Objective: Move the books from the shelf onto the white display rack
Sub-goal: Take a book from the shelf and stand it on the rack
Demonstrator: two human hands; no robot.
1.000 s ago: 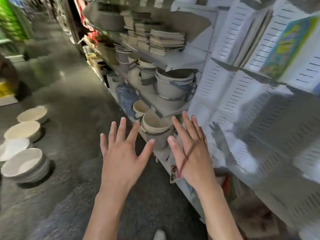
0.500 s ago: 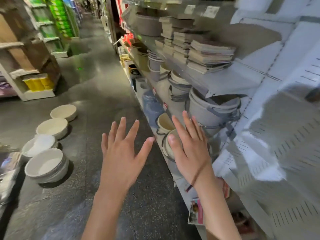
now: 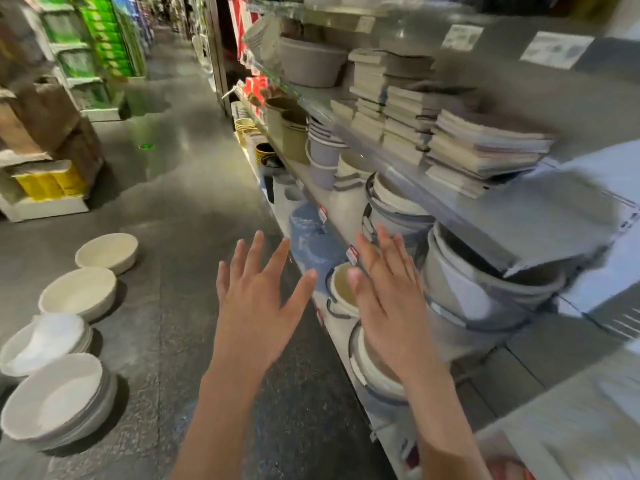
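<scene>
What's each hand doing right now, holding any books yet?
Left hand: open, fingers spread, holding nothing.
Right hand: open, fingers straight, holding nothing; the books sit on the shelf above.

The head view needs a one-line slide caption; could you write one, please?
Both hands, left hand and right hand, open and empty, below the stacked books on the shelf.

A grey shelf (image 3: pixel 540 220) carries stacks of books (image 3: pixel 481 147) lying flat, one pile beside the next along its length. The shelf below (image 3: pixel 349 202) holds nested grey and cream buckets (image 3: pixel 485 282). On the dark floor (image 3: pixel 180 202) four pale basins (image 3: pixel 78 292) sit in a row (two stacked several deep).
</scene>
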